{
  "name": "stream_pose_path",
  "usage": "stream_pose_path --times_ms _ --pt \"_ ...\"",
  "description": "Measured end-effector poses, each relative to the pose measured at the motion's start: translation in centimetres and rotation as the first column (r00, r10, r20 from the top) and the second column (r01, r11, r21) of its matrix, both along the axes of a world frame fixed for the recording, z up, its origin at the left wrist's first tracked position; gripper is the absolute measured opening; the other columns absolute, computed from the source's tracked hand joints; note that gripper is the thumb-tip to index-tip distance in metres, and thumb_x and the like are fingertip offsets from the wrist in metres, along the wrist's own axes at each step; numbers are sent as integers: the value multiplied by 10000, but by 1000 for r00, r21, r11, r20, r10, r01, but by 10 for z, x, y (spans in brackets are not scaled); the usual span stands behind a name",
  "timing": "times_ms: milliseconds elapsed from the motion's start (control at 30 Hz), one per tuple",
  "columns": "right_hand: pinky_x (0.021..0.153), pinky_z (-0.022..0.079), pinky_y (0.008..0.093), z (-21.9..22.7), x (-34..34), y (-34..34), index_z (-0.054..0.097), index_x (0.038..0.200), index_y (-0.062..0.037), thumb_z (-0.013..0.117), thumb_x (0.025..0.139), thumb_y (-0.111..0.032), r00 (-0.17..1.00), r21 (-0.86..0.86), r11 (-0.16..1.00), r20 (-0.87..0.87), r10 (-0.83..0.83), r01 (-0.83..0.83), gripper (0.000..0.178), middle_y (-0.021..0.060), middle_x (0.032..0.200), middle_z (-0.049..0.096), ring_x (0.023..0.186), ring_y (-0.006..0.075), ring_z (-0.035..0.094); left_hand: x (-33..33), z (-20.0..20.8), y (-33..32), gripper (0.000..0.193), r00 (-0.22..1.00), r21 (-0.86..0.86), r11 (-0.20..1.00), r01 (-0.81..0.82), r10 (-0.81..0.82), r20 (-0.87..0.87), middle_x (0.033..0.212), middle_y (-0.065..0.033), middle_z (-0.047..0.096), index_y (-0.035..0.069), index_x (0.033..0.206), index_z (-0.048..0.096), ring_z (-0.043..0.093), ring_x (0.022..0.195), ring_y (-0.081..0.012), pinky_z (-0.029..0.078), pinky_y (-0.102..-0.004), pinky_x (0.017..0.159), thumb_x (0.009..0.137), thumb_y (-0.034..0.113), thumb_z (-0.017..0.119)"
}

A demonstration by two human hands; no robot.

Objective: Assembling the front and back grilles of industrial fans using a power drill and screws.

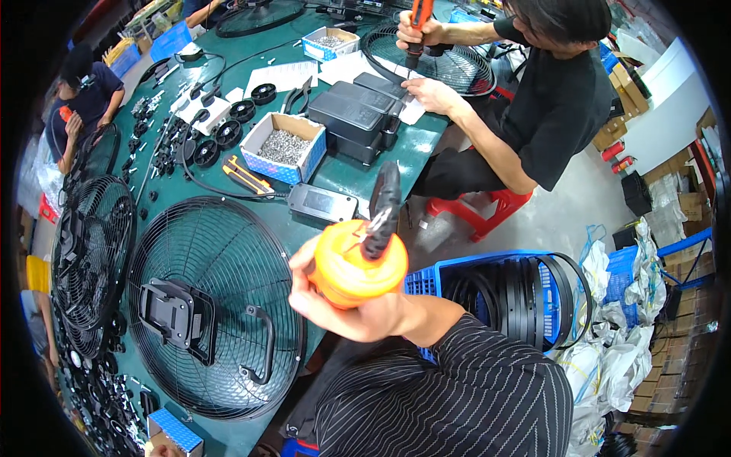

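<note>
Presently, on hand at the green surface (346,177):

- Right hand (354,308) — clamped round the orange driver (356,266), fingers wrapped on its body, held up over the surface's near edge. A black cord end (382,209) sticks up from the driver's top.
- Left hand — out of sight; I cannot tell how it stands.
- Fan guard (217,305) — round, black wire, lying flat on the surface just left of my right hand, with a black bracket (177,311) at its middle and a curved handle (263,346) beside that.
- Second guard (91,266) — further left, part overlapped by the first.
- Screw box (283,147) — open, blue and white, full of small silver screws, beyond the guard.
- Black plate (322,202) — flat, rectangular, between the screw box and my driver.
- Black housings (354,122) — stacked just right of the screw box.
- Round black caps (228,131) — in a loose row left of the box.
- Blue crate (495,293) — on the floor to my right, holding black rings.
- Co-worker in a black shirt (552,107) — seated on a red stool (480,209) across the corner, pressing another orange driver (419,19) onto a guard (442,65).
- Another person (87,91) — at the far left end.
</note>
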State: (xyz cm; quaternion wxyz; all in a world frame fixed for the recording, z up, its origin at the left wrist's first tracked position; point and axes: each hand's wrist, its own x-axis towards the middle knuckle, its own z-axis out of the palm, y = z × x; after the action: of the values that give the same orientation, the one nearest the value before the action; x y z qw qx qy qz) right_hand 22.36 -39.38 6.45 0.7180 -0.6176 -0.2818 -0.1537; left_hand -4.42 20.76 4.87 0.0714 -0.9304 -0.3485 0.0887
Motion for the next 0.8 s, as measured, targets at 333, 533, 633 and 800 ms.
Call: stream_pose_path --times_ms 333,533,633,800 --pt "795 548 352 -21 13 15 269 1303 3 808 723 67 939 -151 979 334 -80 137 795 227 1124 592 878 243 664 -24 2 -7 437 950 -163 980 -110 152 271 1186 -259 645 -32 1210 631 617 1116 -351 476 -421 965 948 311 563" --pt "816 529 369 -22 12 17 432 1176 27 853 702 12 970 -134 984 229 -82 115 634 188 1022 629 884 262 663 -28 -18 6 369 936 -138 982 -130 167 311 1166 -236 651 -47 1214 608 625 1085 -326 485 -396 953 950 196 526" --pt "788 537 345 -28 11 15 519 1187 25 835 712 -48 897 -238 910 372 -237 339 576 136 998 662 831 227 683 -30 -23 11 341 917 -131 982 -133 172 360 1157 -225 654 -55 1217 597 629 1070 -313 489 -384 947 951 138 508" --pt "830 508 373 -40 2 10 491 1273 -3 692 868 -178 944 -437 846 255 -210 306 485 109 1099 600 1006 266 593 -25 -24 3 307 816 -145 977 -155 209 539 1140 -206 660 -68 1221 579 636 1044 -292 496 -363 938 952 42 478"
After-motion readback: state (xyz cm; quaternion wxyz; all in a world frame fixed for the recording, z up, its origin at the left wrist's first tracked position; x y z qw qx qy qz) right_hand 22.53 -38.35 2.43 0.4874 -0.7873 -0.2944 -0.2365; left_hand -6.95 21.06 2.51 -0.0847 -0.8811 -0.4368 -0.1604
